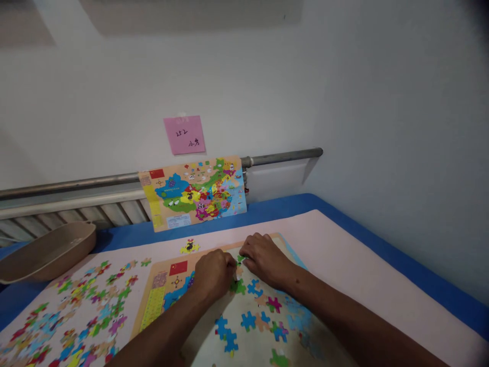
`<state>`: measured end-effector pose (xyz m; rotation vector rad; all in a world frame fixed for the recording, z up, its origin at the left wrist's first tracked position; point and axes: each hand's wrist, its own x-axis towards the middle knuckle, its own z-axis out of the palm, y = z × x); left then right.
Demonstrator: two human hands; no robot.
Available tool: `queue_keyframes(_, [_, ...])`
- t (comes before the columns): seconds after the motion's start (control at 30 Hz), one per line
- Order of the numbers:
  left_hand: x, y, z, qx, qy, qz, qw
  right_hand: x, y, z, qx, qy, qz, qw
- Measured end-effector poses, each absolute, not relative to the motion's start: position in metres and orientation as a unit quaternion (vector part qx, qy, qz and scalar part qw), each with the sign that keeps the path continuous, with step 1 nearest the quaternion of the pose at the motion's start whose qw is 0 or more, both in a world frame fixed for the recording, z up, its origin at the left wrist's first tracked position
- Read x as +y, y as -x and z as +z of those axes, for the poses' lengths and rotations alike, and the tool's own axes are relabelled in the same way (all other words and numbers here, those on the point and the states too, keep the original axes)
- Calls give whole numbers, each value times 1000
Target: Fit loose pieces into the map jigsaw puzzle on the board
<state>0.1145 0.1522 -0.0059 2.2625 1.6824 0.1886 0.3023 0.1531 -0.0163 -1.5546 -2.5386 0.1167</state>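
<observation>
Both hands are meeting over the tan wooden puzzle board [153, 298]: left hand [212, 275] curled, right hand [263, 257] fingers pinching a small green jigsaw piece [240, 260], seemingly lining it up with the placed pieces. Loose multicoloured pieces [82, 311] are lying spread left for easy picking, colourful reference map [194, 193] propped against the wall. Pink mat [362, 275] is covering a blue tabletop [420, 275]; beige oval tray [46, 250], pink note [184, 134], white wall.

Small green puzzle piece [240, 260] flat on wooden puzzle board [160, 290]

Loose pieces [82, 311] left; bare mat [355, 265] right.
</observation>
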Motion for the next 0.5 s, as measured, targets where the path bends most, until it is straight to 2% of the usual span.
queue_keyframes(0.5, [159, -108, -6, 612, -765, 87, 181, 153, -303, -18, -848, 521, 34, 86])
